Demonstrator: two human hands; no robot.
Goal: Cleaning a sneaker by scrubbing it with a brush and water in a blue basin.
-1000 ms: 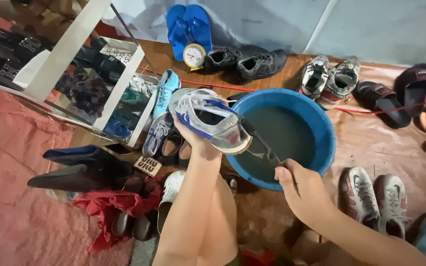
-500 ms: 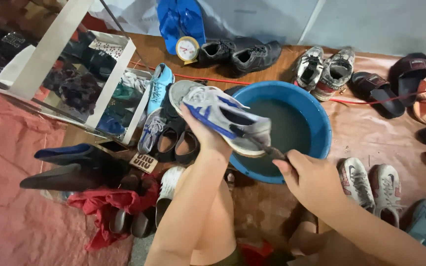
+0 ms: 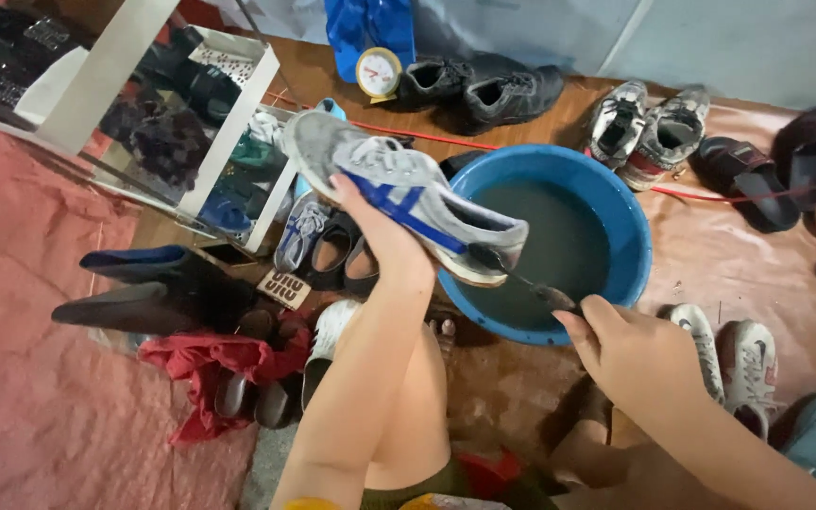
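1. Gripping a grey sneaker with blue stripes [image 3: 408,203], the left hand [image 3: 384,241] closes around its sole and holds it tilted above the rim of the blue basin [image 3: 630,222]
2. The right hand [image 3: 630,354] pinches a thin dark tool [image 3: 526,283], its tip touching the sneaker's heel end
3. The basin holds murky water and sits on the floor
4. A pair of black shoes [image 3: 484,90] and a small clock [image 3: 380,74] lie beyond it
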